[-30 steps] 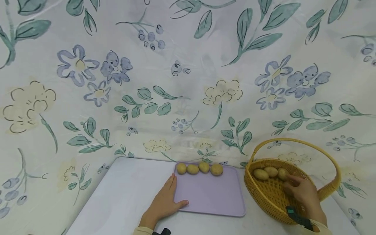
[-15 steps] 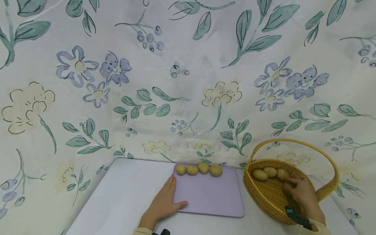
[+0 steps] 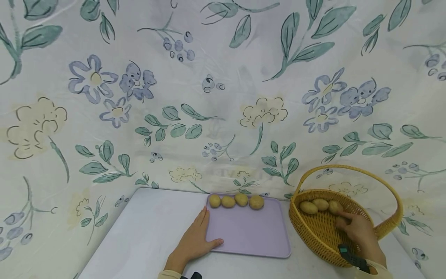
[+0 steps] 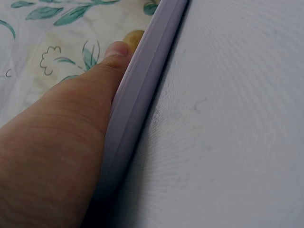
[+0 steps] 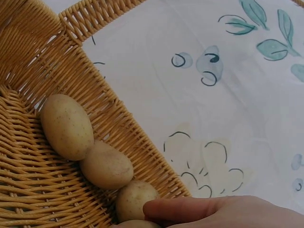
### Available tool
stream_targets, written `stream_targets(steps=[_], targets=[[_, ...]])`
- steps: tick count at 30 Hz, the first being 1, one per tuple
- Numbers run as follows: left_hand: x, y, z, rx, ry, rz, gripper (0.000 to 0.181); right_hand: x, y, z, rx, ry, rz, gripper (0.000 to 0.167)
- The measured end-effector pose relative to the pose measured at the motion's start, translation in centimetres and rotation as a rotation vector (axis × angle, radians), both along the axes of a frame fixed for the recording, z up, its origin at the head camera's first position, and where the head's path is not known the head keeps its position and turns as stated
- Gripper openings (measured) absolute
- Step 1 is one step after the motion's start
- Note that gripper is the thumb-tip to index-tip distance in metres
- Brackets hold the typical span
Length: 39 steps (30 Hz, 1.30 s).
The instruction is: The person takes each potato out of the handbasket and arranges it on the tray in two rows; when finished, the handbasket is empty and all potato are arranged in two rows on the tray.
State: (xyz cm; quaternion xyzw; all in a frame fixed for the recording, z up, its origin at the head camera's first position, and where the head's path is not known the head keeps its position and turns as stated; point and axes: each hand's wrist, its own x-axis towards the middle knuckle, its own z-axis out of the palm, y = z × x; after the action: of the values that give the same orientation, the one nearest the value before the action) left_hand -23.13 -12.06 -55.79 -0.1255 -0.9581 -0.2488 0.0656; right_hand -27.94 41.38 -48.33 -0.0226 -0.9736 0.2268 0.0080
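My left hand point(image 3: 194, 239) rests against the left edge of the lilac tray point(image 3: 249, 232), fingers straight along it and thumb over the front corner. In the left wrist view the thumb point(image 4: 104, 71) lies on the tray's rim. Several potatoes stand in a row along the tray's back edge, the rightmost potato point(image 3: 256, 202) included. Inside the wicker basket point(image 3: 315, 228), my right hand point(image 3: 360, 231) holds the rightmost of three potatoes, the potato point(image 5: 134, 202), with a finger over its right end. Its thumb is partly hidden in the right wrist view.
Two other potatoes, the left one point(image 5: 66, 127) and the middle one point(image 5: 107, 165), lie against the basket's back wall. The basket's tall handle point(image 3: 352, 166) arches over it. A floral cloth point(image 3: 223, 135) hangs behind the white table point(image 3: 153, 217).
Both hands, the tray and the potatoes stay in place. Only a slight shift of the head view shows.
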Motion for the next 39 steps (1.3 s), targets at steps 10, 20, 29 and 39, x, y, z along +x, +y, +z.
stream_targets(steps=[10,20,29,39], targets=[[0.0,-0.1,-0.2,-0.004,0.002,-0.001,0.118,0.0,0.2,-0.5,0.014,0.028,0.012,0.06],[0.2,-0.1,-0.2,0.02,-0.007,-0.011,0.117,0.4,0.0,-0.5,0.035,0.04,0.017,0.06],[0.1,-0.2,-0.3,0.011,0.001,-0.006,0.118,0.3,-0.4,-0.2,0.011,0.015,0.001,0.064],[0.1,-0.2,-0.2,0.005,-0.002,-0.003,0.118,0.5,-1.1,0.5,-0.059,-0.032,-0.035,0.071]])
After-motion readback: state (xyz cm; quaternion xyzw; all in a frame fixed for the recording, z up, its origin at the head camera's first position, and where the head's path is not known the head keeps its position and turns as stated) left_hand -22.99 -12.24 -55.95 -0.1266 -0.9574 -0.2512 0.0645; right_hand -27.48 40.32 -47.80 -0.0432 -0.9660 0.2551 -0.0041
